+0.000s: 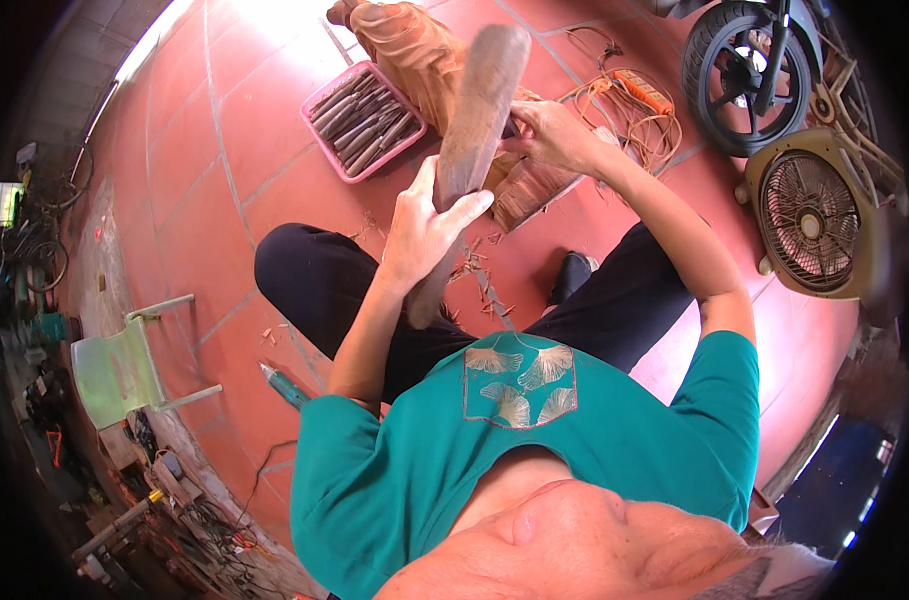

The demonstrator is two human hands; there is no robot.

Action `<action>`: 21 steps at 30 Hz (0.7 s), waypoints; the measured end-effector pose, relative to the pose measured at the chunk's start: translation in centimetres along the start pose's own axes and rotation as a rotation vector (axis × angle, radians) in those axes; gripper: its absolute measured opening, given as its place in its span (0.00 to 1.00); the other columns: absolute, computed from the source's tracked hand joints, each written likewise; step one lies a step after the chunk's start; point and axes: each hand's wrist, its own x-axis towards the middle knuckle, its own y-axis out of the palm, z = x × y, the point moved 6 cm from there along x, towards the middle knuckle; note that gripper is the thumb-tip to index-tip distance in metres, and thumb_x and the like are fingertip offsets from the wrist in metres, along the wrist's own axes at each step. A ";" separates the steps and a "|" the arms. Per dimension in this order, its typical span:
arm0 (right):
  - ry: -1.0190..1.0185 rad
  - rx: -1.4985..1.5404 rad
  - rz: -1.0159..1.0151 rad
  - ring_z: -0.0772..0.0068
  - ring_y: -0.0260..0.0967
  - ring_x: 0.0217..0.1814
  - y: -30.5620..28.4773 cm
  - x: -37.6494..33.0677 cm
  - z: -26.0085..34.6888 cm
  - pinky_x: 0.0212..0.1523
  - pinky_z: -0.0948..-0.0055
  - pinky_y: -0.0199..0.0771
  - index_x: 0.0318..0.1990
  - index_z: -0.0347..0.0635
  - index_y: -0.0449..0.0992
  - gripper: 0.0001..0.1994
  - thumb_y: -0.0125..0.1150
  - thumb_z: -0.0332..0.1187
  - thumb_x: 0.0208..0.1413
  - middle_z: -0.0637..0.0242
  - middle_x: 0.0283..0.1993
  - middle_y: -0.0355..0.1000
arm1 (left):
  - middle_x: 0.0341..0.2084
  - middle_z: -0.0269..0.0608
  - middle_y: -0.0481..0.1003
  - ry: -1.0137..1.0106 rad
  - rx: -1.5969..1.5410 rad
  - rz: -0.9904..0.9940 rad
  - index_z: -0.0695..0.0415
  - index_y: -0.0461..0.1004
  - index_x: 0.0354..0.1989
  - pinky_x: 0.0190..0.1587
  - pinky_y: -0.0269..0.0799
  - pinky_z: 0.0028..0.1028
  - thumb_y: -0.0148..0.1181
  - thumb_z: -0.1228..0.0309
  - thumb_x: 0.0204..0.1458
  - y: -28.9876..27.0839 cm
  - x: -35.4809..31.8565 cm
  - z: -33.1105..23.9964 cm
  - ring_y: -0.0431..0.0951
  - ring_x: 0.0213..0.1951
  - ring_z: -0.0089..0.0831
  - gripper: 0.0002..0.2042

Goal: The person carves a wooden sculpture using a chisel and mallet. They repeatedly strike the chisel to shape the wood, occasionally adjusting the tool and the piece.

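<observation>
Wooden club (482, 100) is clamped in left grip (420, 228); right grip (554, 135) beside club I can't judge; tools (359, 120) lie left of club, likely for reach.

The wooden club (482, 105) looks smooth and matt; behind it, the carved wood (404, 55) is ridged; left of it, the basket (387, 160) is pink plastic; around it, smooth floor tiles (164, 200) shine.

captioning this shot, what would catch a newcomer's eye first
Probably the long wooden club, slanting through the upper middle in the left fingers. Next comes the pink basket of tools, left of the club, beside the carved wood. Then perhaps the fan at the right, below the black wheel.
</observation>
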 end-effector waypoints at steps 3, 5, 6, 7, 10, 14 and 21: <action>0.056 -0.015 0.043 0.44 0.75 0.42 -0.3 0.0 0.8 0.42 0.51 0.73 0.44 0.39 0.72 0.19 0.69 0.41 0.53 0.51 0.36 0.75 | 0.38 0.35 0.75 0.091 -0.060 -0.247 0.63 0.68 0.56 0.39 0.73 0.26 0.67 0.70 0.57 -0.8 -1.1 -1.3 0.74 0.35 0.20 0.21; 0.073 0.000 0.057 0.44 0.75 0.41 -0.3 0.1 0.9 0.41 0.51 0.72 0.44 0.39 0.72 0.18 0.69 0.41 0.54 0.51 0.36 0.75 | 0.36 0.36 0.76 0.075 -0.064 -0.280 0.63 0.68 0.54 0.37 0.73 0.26 0.67 0.71 0.56 -1.1 -1.5 -1.6 0.74 0.34 0.21 0.20; 0.063 0.018 0.051 0.44 0.75 0.41 -0.2 0.1 0.8 0.41 0.52 0.72 0.44 0.39 0.72 0.18 0.69 0.41 0.54 0.51 0.35 0.75 | 0.35 0.36 0.77 0.056 -0.062 -0.277 0.63 0.68 0.54 0.37 0.73 0.26 0.67 0.70 0.56 -1.0 -1.6 -1.0 0.75 0.33 0.22 0.20; 0.053 0.037 0.046 0.44 0.75 0.40 -0.2 0.1 0.7 0.41 0.52 0.72 0.44 0.39 0.72 0.18 0.68 0.41 0.54 0.50 0.35 0.75 | 0.34 0.37 0.77 0.037 -0.060 -0.274 0.63 0.68 0.53 0.37 0.73 0.27 0.67 0.70 0.56 -1.0 -1.6 -0.6 0.75 0.32 0.22 0.20; 0.126 0.106 0.060 0.52 0.76 0.36 -0.2 -0.3 -0.4 0.39 0.55 0.73 0.45 0.39 0.73 0.18 0.69 0.41 0.56 0.53 0.32 0.75 | 0.34 0.42 0.78 -0.160 0.181 -0.057 0.63 0.70 0.51 0.40 0.72 0.29 0.67 0.65 0.56 -0.3 -1.3 1.4 0.74 0.34 0.23 0.19; 0.306 0.233 -0.010 0.69 0.77 0.32 -1.4 -0.8 -1.7 0.35 0.64 0.76 0.48 0.36 0.76 0.20 0.70 0.43 0.58 0.59 0.31 0.76 | 0.35 0.35 0.75 -0.070 -0.141 -0.113 0.62 0.72 0.50 0.42 0.70 0.25 0.66 0.67 0.57 -1.2 -1.5 1.7 0.72 0.37 0.20 0.17; 0.272 0.177 0.025 0.67 0.76 0.32 -1.3 -0.3 0.8 0.37 0.63 0.77 0.52 0.38 0.74 0.23 0.70 0.44 0.58 0.60 0.34 0.76 | 0.36 0.34 0.74 -0.069 -0.172 -0.211 0.63 0.72 0.49 0.43 0.69 0.23 0.66 0.69 0.57 -1.5 -2.0 2.4 0.71 0.38 0.19 0.16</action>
